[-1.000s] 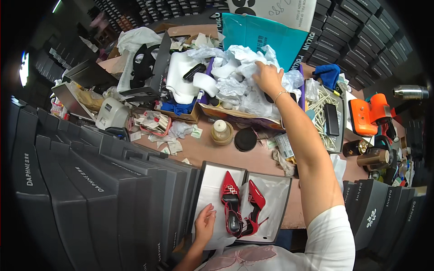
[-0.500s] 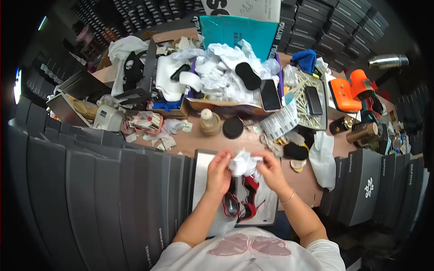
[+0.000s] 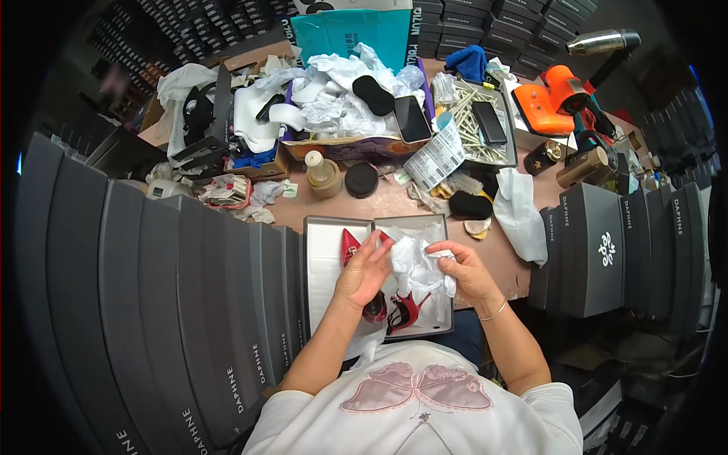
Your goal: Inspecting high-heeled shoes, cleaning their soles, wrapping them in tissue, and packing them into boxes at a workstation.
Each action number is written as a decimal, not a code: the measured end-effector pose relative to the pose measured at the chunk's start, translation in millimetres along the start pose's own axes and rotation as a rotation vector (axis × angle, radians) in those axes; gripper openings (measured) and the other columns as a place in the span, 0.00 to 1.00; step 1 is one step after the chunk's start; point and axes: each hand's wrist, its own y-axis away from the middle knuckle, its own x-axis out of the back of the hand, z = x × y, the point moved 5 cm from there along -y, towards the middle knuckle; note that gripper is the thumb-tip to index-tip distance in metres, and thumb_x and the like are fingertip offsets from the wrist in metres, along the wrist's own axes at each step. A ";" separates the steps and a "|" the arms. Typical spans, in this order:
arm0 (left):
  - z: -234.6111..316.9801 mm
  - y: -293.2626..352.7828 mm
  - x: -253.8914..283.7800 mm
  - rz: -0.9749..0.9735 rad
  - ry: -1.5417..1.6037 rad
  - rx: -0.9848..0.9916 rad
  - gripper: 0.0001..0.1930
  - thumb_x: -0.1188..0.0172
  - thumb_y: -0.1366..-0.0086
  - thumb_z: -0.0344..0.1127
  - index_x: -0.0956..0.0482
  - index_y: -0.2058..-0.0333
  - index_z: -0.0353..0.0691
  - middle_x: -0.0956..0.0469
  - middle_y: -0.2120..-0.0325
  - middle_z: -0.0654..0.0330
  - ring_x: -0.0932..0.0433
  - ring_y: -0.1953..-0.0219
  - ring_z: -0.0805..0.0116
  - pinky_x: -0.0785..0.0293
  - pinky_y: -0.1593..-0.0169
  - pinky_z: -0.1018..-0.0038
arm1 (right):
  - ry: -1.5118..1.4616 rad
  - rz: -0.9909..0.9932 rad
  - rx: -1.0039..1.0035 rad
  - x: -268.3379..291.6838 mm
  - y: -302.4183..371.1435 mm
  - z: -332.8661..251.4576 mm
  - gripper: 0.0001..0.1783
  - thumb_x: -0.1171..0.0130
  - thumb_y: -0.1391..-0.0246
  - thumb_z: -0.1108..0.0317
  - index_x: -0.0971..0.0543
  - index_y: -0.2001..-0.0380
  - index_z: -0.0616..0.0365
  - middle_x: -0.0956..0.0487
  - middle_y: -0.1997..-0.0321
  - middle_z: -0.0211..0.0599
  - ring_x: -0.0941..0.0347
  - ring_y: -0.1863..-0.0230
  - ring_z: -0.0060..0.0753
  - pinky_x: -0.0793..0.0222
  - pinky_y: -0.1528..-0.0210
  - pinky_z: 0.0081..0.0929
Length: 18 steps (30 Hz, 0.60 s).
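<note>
A shallow shoebox (image 3: 321, 262) with a pale inside and dark rim lies before me. Inside are a pointed red shoe (image 3: 349, 246) at its left and a red strappy high heel (image 3: 409, 312) nearer me. My right hand (image 3: 472, 274) pinches a crumpled sheet of white tissue paper (image 3: 415, 267) over the box's right half. The paper hides part of the shoes. Fingers apart and holding nothing, my left hand (image 3: 364, 274) hovers over the middle of the box, just left of the paper.
Tall stacks of dark shoeboxes (image 3: 152, 303) wall in my left; more boxes (image 3: 599, 250) stand at right. Beyond lie a bottle (image 3: 323, 176), a round black lid (image 3: 362, 180), a carton of white paper (image 3: 341, 144), a phone (image 3: 412, 119) and an orange device (image 3: 543, 108).
The paper has moved from between both hands to my right hand alone and hangs more unfolded. My left hand has let go and opened. The view has shifted, showing more of the box.
</note>
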 end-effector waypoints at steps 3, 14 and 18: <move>-34.4 23.7 -16.5 -0.132 0.163 0.358 0.33 0.43 0.37 0.54 0.39 0.42 0.38 0.29 0.49 0.49 0.29 0.46 0.54 0.35 0.40 0.59 | 0.307 -0.044 -0.003 -7.2 17.5 9.1 0.14 0.41 0.43 0.71 0.23 0.54 0.63 0.23 0.54 0.29 0.28 0.58 0.19 0.32 0.55 0.16; -30.8 62.4 7.4 0.040 0.001 -0.032 0.18 0.42 0.37 0.31 0.31 0.48 0.39 0.23 0.65 0.58 0.23 0.62 0.68 0.26 0.52 0.70 | 0.376 0.227 0.102 -17.1 94.8 -16.0 0.14 0.41 0.45 0.74 0.22 0.55 0.65 0.24 0.65 0.27 0.30 0.64 0.19 0.33 0.59 0.19; 15.4 72.2 33.6 0.284 -0.479 -0.501 0.14 0.35 0.40 0.36 0.26 0.58 0.38 0.24 0.72 0.67 0.30 0.77 0.82 0.39 0.79 0.84 | 1.076 0.489 0.319 25.1 117.1 -18.1 0.12 0.45 0.46 0.78 0.22 0.57 0.65 0.24 0.67 0.29 0.32 0.68 0.16 0.36 0.67 0.16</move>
